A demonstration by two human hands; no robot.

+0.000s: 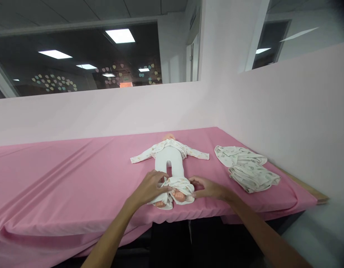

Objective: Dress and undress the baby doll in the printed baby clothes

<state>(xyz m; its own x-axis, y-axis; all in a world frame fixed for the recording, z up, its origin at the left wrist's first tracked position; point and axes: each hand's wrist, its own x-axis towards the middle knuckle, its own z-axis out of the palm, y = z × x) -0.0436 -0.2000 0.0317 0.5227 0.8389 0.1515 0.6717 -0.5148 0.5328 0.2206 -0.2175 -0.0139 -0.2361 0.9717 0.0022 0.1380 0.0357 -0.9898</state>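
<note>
A baby doll [169, 156] lies on its back on the pink sheet, its feet toward me. It wears a patterned white top [197, 153] with the sleeves spread out, and its body and legs are white. Patterned baby pants [179, 182] are bunched around its lower legs, and both feet poke out. My left hand [153, 186] grips the pants' fabric between thumb and fingers by the foot on the right. On the other side, my right hand [206, 187] pinches the outer edge of the same pants.
Folded patterned baby clothes [248, 169] lie to the right on the pink sheet [77, 178], which covers the table and hangs over its front edge. White walls [286, 111] stand behind and to the right, with a window [85, 59] at the back.
</note>
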